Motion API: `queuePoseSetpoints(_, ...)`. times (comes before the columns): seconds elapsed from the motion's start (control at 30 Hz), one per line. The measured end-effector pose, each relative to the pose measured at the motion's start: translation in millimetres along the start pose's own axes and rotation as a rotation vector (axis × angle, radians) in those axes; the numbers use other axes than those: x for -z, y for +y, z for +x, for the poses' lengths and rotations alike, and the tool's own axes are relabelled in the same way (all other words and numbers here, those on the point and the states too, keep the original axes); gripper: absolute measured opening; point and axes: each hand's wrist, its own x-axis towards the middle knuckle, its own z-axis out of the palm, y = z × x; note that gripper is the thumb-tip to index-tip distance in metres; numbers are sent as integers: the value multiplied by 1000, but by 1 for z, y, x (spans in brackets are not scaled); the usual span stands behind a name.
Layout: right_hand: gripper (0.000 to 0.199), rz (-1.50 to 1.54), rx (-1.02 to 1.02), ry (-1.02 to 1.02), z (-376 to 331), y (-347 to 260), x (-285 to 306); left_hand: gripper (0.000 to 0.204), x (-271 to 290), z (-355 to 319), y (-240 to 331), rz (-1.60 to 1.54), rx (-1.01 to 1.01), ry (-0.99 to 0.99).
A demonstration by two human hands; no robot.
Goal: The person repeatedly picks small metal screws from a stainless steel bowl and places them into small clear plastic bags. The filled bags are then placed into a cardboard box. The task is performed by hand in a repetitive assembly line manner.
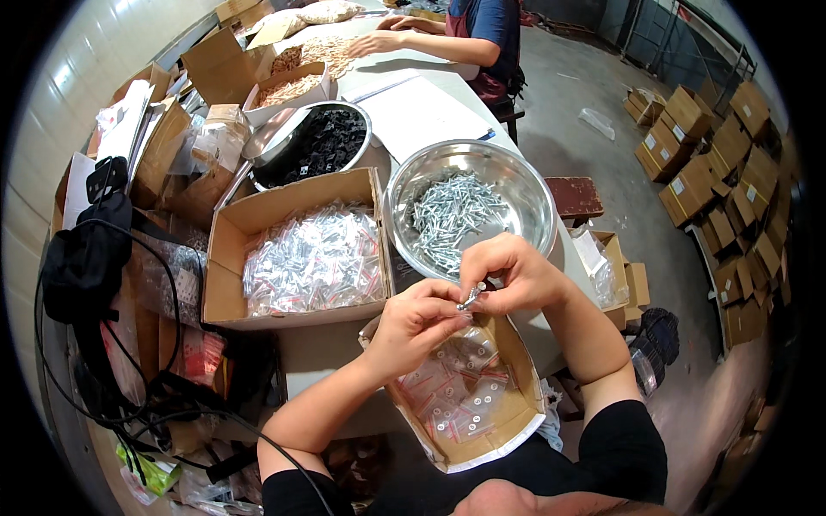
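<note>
My hands meet above the near edge of the steel bowl [551,202], which holds a heap of loose silver screws [456,211]. My right hand [516,273] is closed, pinching a few screws [472,297] between thumb and fingers. Close against it, my left hand [413,325] is closed too, fingertips pinched by the screw ends; what it grips is hidden. Below both hands, an open cardboard tray [527,419] holds small clear zip bags [460,400] with small white round pieces inside.
Left of the bowl stands a cardboard box [225,268] full of filled clear bags [314,262]. Behind it, another steel bowl holds black parts [314,146]. Papers [430,116] lie beyond. Across the table, a co-worker's hands [379,41] touch wooden-coloured pieces. Cables [176,301] hang at left.
</note>
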Motion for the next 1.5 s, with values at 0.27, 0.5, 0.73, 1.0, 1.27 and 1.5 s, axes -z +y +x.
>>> queuePoseSetpoints(0.27, 6, -57, -43, -66, 4, -14, -8, 27, 9, -5, 7, -113, 481, -204)
queuePoseSetpoints(0.5, 13, -191, -37, -96, 6, -11, -19, 33, 5, -1, 9, -104, 304, -235)
queuePoseSetpoints(0.73, 18, -249, 77, -160, 5, -18, -16, 35, 11, -6, -2, -284, 359, -333)
queuePoseSetpoints(1.0, 16, -407, 148, -108, 4, -24, -20, 39, 6, -4, 2, -333, 337, -253)
queuePoseSetpoints(1.27, 19, -458, 172, -172, 6, -22, -23, 43, 9, -3, 6, -115, 284, -290)
queuePoseSetpoints(1.5, 17, -515, 194, -100, 4, -22, -22, 39, 9, -3, 6, -80, 164, -239)
